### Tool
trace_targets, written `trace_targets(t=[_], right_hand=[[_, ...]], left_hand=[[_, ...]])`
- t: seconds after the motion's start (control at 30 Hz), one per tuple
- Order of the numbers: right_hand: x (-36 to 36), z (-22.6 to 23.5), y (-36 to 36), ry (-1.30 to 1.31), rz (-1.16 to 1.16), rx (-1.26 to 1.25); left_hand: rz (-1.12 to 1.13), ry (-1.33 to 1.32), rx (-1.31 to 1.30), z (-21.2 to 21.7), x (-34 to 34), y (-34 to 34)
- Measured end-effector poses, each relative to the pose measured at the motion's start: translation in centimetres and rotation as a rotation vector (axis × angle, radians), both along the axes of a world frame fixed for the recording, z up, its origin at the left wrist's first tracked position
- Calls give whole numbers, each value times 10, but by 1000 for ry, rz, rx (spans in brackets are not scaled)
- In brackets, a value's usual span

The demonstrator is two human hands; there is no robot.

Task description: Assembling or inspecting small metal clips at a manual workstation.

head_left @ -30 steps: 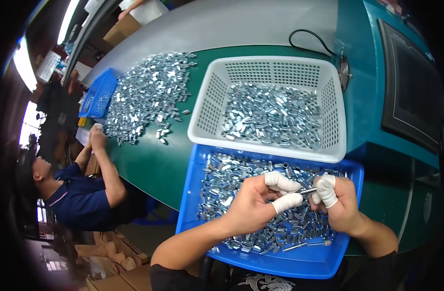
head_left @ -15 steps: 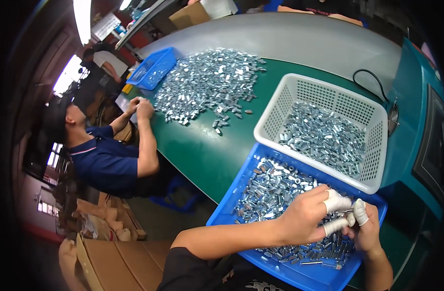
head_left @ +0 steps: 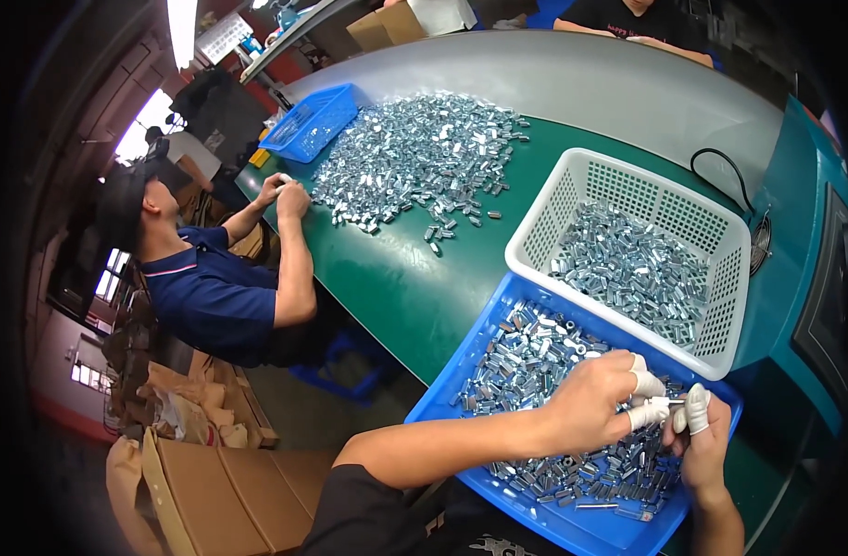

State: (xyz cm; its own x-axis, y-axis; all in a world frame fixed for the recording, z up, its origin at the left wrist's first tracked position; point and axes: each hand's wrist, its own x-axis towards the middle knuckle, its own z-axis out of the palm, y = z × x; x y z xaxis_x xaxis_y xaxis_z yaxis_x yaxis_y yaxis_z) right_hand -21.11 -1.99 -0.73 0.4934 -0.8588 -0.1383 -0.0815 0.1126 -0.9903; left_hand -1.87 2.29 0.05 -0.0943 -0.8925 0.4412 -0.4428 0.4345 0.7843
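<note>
- Hovering over the blue tray (head_left: 464, 347), the left hand (head_left: 590, 405) extends rightward, facing the upraised right hand (head_left: 707, 443).
- A short line of lettering (head_left: 626, 31) marks a black shirt (head_left: 678, 23) beyond the green table (head_left: 387, 292).
- Both hands, wearing white finger covers (head_left: 697, 410), clamp a slim metal piece (head_left: 663, 401) between their tips, above the tray's loose metal parts (head_left: 533, 357).

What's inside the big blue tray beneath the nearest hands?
Many shiny metal pieces lie in the blue tray. The left hand, its forearm and the right hand hide part of it; what lies beneath the top pieces can't be seen either.
</note>
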Motion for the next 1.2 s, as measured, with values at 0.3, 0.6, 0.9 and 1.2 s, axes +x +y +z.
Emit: trace_targets(t=[0.3,0.6,0.9,1.2], right_hand=[[1,0,-5,-104,-158,46],[-3,3,-5,-81,-65,43],[3,4,-7,-128,7,68],[-4,3,-13,-158,6,52]], left_hand=[[338,255,78,6,16,-25],[-173,-645,195,-26,-13,5],[-67,-515,361,-26,-7,0],[-239,-340,525,-18,-4,-10]])
